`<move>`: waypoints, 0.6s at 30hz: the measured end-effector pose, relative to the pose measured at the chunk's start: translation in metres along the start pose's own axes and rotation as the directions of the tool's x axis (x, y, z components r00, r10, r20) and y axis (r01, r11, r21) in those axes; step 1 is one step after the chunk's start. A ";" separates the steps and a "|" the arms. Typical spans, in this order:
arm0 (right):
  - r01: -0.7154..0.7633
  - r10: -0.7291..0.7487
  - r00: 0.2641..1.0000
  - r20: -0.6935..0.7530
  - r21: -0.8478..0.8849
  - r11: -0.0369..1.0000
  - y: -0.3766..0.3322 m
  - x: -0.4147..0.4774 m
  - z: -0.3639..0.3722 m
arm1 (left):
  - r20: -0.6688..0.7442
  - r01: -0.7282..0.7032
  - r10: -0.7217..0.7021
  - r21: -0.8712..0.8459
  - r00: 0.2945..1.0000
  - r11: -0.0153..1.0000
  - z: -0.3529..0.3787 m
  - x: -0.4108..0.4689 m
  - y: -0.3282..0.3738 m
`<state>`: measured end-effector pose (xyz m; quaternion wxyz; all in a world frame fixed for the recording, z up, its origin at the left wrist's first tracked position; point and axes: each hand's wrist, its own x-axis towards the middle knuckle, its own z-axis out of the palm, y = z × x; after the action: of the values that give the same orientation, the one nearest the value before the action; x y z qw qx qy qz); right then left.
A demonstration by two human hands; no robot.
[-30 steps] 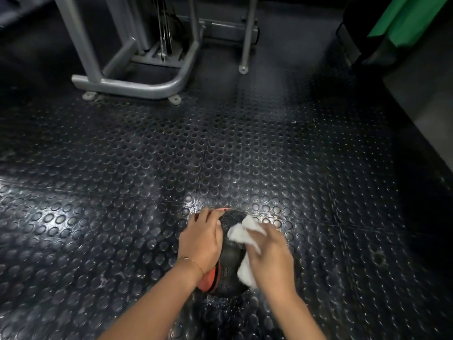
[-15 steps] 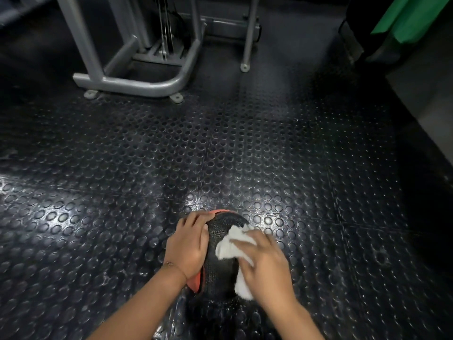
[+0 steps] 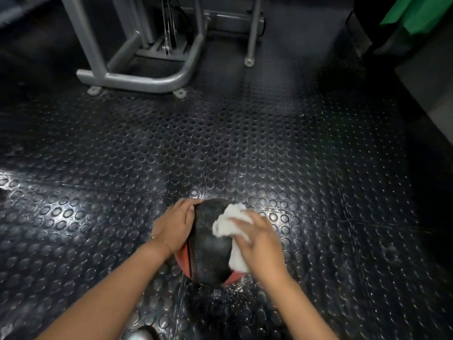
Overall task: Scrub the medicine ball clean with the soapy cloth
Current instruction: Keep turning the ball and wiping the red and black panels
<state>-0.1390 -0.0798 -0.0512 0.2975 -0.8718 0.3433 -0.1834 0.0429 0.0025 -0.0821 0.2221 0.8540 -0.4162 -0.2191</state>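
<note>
A black medicine ball (image 3: pixel 209 249) with red-orange panels sits on the wet studded rubber floor (image 3: pixel 245 148), low in the head view. My left hand (image 3: pixel 172 225) cups the ball's left side, its fingers curled over the upper left edge. On the ball's upper right side, my right hand (image 3: pixel 261 244) holds a bunched white soapy cloth (image 3: pixel 228 223) and presses it against the surface. Part of the cloth sticks out beyond my fingertips and part hangs below my palm. The ball's surface looks wet and glossy.
A grey metal gym machine frame (image 3: pixel 137 81) stands at the back left, with a thin post foot (image 3: pixel 249 61) beside it. Something green (image 3: pixel 416 13) hangs at the top right above a grey ledge (image 3: pixel 431 89). Water droplets lie on the floor around the ball.
My right hand rubbed the cloth leftward across the top of the ball and then back to its upper right side. My left hand kept its hold on the left side.
</note>
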 end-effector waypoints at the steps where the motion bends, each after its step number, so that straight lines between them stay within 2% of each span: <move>1: -0.062 0.062 0.998 -0.019 0.018 0.998 0.006 0.010 0.004 | 0.008 0.012 -0.012 -0.006 1.000 1.000 0.000 0.001 0.003; 2: -0.149 0.151 0.988 -0.036 0.038 0.988 0.008 0.019 0.006 | -0.003 0.021 -0.021 -0.022 1.000 1.000 0.004 0.001 0.007; 4: -0.243 0.240 0.968 -0.070 -0.036 0.969 0.006 0.036 0.005 | -0.070 0.011 -0.014 -0.042 0.997 0.999 0.012 -0.001 0.016; 8: -0.221 0.214 0.974 -0.077 -0.093 0.971 -0.003 0.013 0.006 | -0.090 0.070 -0.068 0.016 0.994 0.997 0.014 0.009 0.026; 11: -0.042 0.031 0.995 -0.094 -0.110 0.993 -0.010 -0.031 0.013 | -0.076 0.081 -0.075 0.071 0.994 0.994 0.007 0.011 0.032; 13: 0.005 -0.017 0.995 -0.098 -0.117 0.993 -0.005 -0.036 0.014 | -0.065 0.085 -0.079 0.090 0.995 0.992 0.008 0.008 0.035; 18: -0.161 0.148 0.975 -0.167 -0.070 0.984 -0.010 0.007 0.008 | -0.086 0.179 -0.172 0.084 0.981 0.980 0.010 0.011 0.041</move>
<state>-0.1250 -0.0761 -0.0500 0.2454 -0.8363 0.4404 -0.2152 0.0180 -0.0313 -0.0688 0.1787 0.9046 -0.3399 -0.1850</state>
